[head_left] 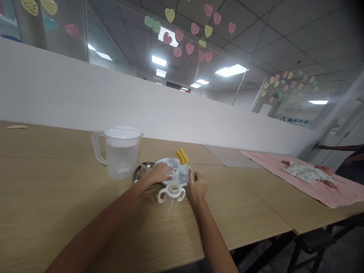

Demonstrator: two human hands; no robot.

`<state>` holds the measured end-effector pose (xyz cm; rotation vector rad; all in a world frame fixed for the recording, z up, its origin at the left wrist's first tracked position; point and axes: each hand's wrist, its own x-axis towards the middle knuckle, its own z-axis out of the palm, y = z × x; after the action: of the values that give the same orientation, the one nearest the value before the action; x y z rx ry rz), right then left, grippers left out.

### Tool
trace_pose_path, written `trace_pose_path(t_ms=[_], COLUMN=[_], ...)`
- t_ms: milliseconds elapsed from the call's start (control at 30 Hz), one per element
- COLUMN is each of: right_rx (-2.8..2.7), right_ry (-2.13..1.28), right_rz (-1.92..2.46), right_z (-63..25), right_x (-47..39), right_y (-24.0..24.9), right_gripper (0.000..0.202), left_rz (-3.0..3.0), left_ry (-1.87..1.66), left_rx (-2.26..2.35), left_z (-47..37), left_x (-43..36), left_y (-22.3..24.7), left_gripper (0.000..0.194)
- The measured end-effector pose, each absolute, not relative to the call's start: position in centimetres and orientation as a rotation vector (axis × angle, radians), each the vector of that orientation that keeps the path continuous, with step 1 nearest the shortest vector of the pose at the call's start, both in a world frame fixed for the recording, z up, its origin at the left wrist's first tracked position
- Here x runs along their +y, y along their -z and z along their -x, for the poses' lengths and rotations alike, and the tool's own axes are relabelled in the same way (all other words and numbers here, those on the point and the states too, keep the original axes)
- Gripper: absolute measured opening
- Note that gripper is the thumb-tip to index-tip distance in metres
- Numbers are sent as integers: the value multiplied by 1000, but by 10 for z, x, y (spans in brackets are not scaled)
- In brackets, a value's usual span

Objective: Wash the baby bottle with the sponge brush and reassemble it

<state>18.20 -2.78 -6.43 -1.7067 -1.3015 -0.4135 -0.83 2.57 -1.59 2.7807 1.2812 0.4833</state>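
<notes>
Right grip [199,186] closed round sponge bottle brush [184,158], projecting beyond it; left grip [159,173] curled over half-hidden clear piece [171,174], hold unclear.

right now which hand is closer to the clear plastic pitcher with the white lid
Left. The left hand is over the round white bowl, right of the clear plastic pitcher; the right hand is farther right, holding a green-handled yellow sponge brush.
</notes>
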Motion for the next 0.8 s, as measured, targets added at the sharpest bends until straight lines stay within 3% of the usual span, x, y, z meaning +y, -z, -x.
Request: trace_pose_path(t_ms=[133,233,367,467,600,700,800], right_rx=[-1250,-1227,-1284,-1318,-1360,-1373,-1370], right_ry=[353,323,363,439,572,720,838], right_rz=[1700,1625,1492,1441,1405,1354,1286], right_z=[-182,-181,-179,-180,-182,-183,-183], right_x=[-29,-30,-32,-31,-27,-27,-29], right_y=[66,68,70,72,75,76,75], right_gripper=[60,59,57,54,51,46,39], left_rz=[-2623,-2075,-1145,-814,-924,-1288,-1634], left_ry=[-962,-1397,-1267,-1141,-1220,-1168,-1123], left_rx=[1244,1127,763,585,571,682,797], left_z=[6,2,-3,-3,0,3,6], left_x=[25,22,12,4,-7,-17,-24], left_y=[8,-3,-25,-36,-43,-45,-47], left_gripper=[36,35,27,19,27,44,46])
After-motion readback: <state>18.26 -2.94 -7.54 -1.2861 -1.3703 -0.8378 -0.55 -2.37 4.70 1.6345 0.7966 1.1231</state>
